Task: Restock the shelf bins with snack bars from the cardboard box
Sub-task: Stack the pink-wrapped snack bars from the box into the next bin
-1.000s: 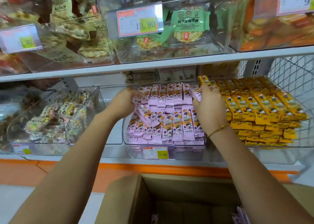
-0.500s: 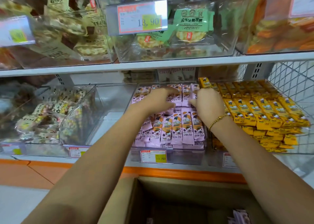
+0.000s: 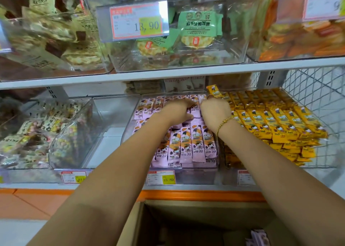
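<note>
overhead, price tag [image 3: 136, 22] reads 13,90; hands [image 3: 196, 111] on pink bars [image 3: 188, 143].

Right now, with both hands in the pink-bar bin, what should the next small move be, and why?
Probably draw a hand back to the cardboard box: the left hand and right hand rest on neat pink bars, and a few pink packets remain boxed.

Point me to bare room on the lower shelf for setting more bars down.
Free: the clear bin between the mixed-candy bin and the pink bars shows only a bare floor. Crowded: the pink bin, with the left hand and right hand pressed on its back row, and the yellow bars stacked to the wire basket.
</note>
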`<state>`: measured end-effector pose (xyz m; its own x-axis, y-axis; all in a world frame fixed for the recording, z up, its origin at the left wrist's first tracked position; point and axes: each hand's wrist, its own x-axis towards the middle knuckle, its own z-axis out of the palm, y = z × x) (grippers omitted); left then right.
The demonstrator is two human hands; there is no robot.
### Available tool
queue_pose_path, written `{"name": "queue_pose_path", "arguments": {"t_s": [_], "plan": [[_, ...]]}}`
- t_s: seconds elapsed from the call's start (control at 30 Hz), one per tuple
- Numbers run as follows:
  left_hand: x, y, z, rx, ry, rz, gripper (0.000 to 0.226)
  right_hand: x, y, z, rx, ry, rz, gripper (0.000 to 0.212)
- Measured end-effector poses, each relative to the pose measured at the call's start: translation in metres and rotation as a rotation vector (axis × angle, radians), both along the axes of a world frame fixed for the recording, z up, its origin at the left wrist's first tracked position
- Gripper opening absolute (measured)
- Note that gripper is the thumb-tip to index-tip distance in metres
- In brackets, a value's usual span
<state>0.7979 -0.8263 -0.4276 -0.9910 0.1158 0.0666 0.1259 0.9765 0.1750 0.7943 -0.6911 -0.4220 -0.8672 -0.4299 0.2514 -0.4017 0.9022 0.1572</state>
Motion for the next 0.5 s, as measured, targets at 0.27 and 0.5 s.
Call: {"name": "queue_pose_path", "arguments": {"t_s": [0.27,0.5], "plan": [[0.066,-0.016,0.016,0.182,0.149,0.199,0.046,0.025,0.014,0.011,-0.391,-0.033,0.174,0.022],[0.147,-0.044,-0.015,0.104,0.116,0.280,0.031,0.086,0.045,-0.026,-0.760,-0.308,0.543,0.033]]}}
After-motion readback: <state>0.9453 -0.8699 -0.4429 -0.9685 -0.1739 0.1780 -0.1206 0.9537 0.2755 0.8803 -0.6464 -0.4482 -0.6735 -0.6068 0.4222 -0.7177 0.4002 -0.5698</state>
